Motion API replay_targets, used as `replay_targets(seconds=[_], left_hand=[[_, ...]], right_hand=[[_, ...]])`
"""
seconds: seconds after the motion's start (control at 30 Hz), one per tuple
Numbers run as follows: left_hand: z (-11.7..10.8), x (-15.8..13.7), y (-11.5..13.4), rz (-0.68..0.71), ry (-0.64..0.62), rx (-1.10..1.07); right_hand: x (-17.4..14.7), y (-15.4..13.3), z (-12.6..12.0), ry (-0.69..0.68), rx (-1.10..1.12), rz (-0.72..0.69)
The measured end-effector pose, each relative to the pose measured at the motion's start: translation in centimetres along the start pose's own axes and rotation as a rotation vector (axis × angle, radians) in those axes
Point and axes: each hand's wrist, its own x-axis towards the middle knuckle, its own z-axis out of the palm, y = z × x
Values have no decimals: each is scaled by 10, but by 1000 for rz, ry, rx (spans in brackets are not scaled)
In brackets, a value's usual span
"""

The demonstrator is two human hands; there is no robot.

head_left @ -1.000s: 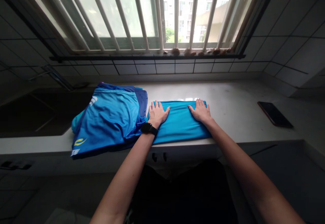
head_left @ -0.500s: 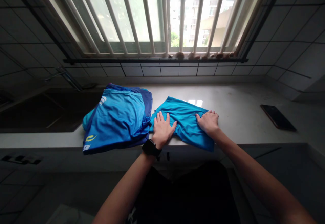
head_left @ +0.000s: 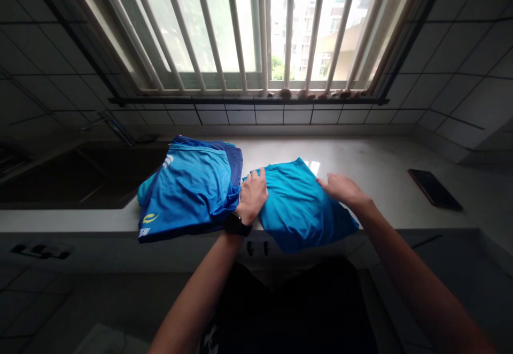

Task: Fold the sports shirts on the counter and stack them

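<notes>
A plain turquoise garment (head_left: 302, 204) lies on the countertop, its near part hanging over the front edge. My left hand (head_left: 253, 196), with a black watch at the wrist, has its fingers curled over the garment's left edge. On the opposite side my right hand (head_left: 342, 188) pinches the garment's upper right edge, thumb and fingers together and slightly raised. Just left of my left hand rests a pile of folded blue sportswear (head_left: 192, 183) with white and yellow prints. What kind of garment the turquoise one is, I cannot tell.
A dark sink (head_left: 104, 175) with a faucet (head_left: 118, 129) is set into the white countertop (head_left: 372, 156) at left. A phone (head_left: 435, 189) lies at right. Behind the counter is a barred window (head_left: 264, 28), with small brown lumps on its sill.
Both hands lay flat on the turquoise garment before; now their fingers have closed at its edges. The garment has spread towards me and its far corner has shifted right.
</notes>
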Motion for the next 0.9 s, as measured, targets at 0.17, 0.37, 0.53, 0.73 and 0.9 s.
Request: replay_targets(seconds=[0.17, 0.37, 0.53, 0.73, 0.9], left_hand=[[17, -20, 17, -220, 80, -58], [15, -8, 10, -222, -45, -502], [10, -16, 1, -275, 78, -1061], [-55, -41, -39, -157, 328, -1056], [-138, -28, -108, -134, 661, -717]], right_hand=[[40, -28, 23, 49, 98, 20], [54, -50, 23, -105, 467, 45], [35, -60, 19, -259, 1046, -135], [15, -89, -5, -167, 1218, -340], [35, -178, -25, -16, 1266, -627]])
